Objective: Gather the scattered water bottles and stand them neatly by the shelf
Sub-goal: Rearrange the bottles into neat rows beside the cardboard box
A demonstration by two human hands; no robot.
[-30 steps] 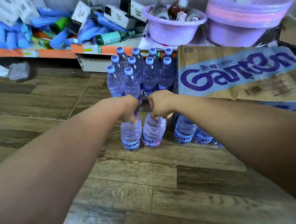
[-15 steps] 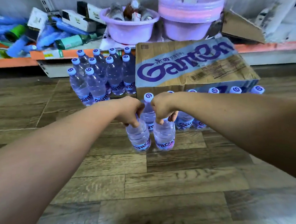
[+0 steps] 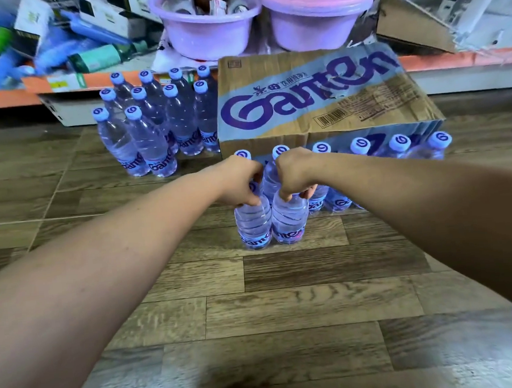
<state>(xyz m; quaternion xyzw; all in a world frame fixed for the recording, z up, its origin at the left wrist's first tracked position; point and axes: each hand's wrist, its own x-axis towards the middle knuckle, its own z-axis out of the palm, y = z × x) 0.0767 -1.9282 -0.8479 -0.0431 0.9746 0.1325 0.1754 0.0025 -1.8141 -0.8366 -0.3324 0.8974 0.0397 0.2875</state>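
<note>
Head cam is showing two clear bottles, left bottle and right bottle, standing touching on the wood-look plank floor just in front of the Ganten cardboard box. Left hand and right hand are each clamping a neck. More capped bottles are crowding left of the box, lilac plastic basins sitting behind it.

Sitting at upper centre of the frame: a lilac basin filled with small bottles, touching a stack of pink-and-lilac basins on its right. Lying just below, a printed cardboard carton. Cluttering the upper left: blue packets, white boxes, green rolls. Spreading across the lower frame: wood-pattern floor.
</note>
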